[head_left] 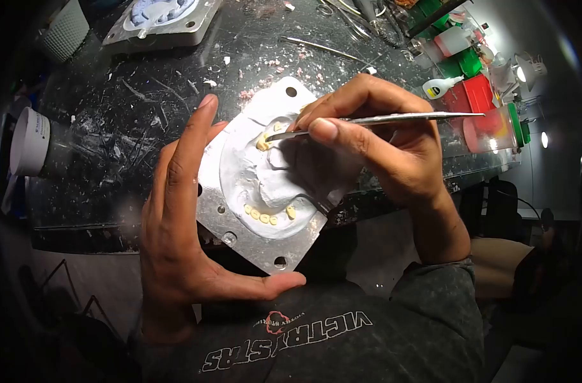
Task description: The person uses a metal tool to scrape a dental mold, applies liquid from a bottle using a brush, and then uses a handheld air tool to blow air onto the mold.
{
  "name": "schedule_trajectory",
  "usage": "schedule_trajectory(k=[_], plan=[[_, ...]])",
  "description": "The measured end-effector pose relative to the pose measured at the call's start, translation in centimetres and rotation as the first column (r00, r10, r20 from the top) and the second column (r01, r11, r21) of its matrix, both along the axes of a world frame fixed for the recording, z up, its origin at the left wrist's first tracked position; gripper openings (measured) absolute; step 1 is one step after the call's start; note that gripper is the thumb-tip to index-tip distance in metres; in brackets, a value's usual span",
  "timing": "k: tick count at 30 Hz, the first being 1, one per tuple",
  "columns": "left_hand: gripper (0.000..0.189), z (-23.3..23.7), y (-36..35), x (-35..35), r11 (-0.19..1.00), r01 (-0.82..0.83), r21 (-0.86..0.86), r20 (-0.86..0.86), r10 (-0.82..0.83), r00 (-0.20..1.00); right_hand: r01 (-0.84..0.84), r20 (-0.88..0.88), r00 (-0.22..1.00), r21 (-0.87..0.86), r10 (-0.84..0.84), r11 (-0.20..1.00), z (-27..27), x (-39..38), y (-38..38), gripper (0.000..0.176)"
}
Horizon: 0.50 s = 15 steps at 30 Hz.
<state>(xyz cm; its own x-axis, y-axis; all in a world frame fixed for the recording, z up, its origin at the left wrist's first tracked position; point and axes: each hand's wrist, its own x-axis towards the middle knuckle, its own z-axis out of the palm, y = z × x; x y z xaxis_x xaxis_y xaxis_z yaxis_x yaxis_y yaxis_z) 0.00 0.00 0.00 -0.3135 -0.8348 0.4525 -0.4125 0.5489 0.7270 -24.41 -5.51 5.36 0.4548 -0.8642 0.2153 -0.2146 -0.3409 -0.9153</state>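
Note:
A metal dental flask half (256,246) filled with white plaster (237,169) lies tilted at the bench's front edge. Yellowish artificial teeth (263,217) are set in the plaster in a curve, several at the near side and others at the far side. My left hand (182,223) spans the flask's left side, thumb at the near corner and fingers along the far-left edge; some fingers are hidden. Pinched in my right hand (387,137) is a slim metal carving instrument (406,119). Its curved tip touches or almost touches a far-side tooth (263,142).
Another flask half (157,38) with bluish-white plaster stands at the back left, near a ribbed pot (64,32). A white tub (30,142) is at far left. Another metal instrument (323,46) and plaster crumbs lie behind. Lidded jars (495,129) and a small bottle (441,87) stand right.

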Motion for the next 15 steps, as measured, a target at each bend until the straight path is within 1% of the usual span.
schedule_trajectory(k=[3, 6, 8, 9, 11, 12, 13, 15], plan=[[0.157, -0.17, -0.09, -0.37, 1.000, -0.006, -0.016, -0.027, 0.006, 1.000, -0.005, -0.036, 0.999, -0.020, 0.004, 1.000, 0.33, -0.18, 0.04, 0.011], [0.157, 0.19, -0.05, -0.28, 1.000, 0.003, -0.026, -0.001, -0.003, 1.000, -0.020, -0.066, 0.998, -0.049, 0.017, 0.999, 0.53, -0.07, 0.03, 0.009], [0.158, 0.22, 0.09, -0.23, 0.999, 0.014, 0.033, -0.022, -0.014, 1.000, -0.018, -0.062, 0.998, -0.032, 0.016, 0.999, 0.57, 0.01, 0.09, 0.010], [0.158, 0.28, 0.15, -0.19, 0.999, 0.015, 0.033, -0.020, -0.014, 1.000, -0.017, -0.059, 0.998, -0.031, 0.015, 0.999, 0.50, -0.05, -0.04, 0.010], [0.158, 0.40, 0.09, -0.20, 0.999, 0.030, 0.040, -0.019, -0.029, 0.999, -0.036, 0.080, 0.997, 0.199, 0.020, 0.979, 0.28, -0.50, -0.34, 0.012], [0.158, 0.40, -0.02, -0.21, 0.999, 0.031, 0.035, -0.022, -0.031, 0.999, -0.015, 0.116, 0.993, 0.185, -0.007, 0.983, 0.02, -0.59, -0.26, 0.014], [0.158, 0.35, -0.06, -0.16, 0.999, 0.035, 0.041, -0.032, -0.033, 0.999, -0.015, 0.114, 0.993, 0.183, -0.006, 0.983, 0.09, -0.58, -0.17, 0.014], [0.158, 0.27, 0.00, -0.09, 0.998, 0.035, 0.054, -0.038, -0.033, 0.999, 0.017, -0.026, 1.000, 0.035, -0.016, 0.999, 0.14, -0.44, 0.00, 0.013]])
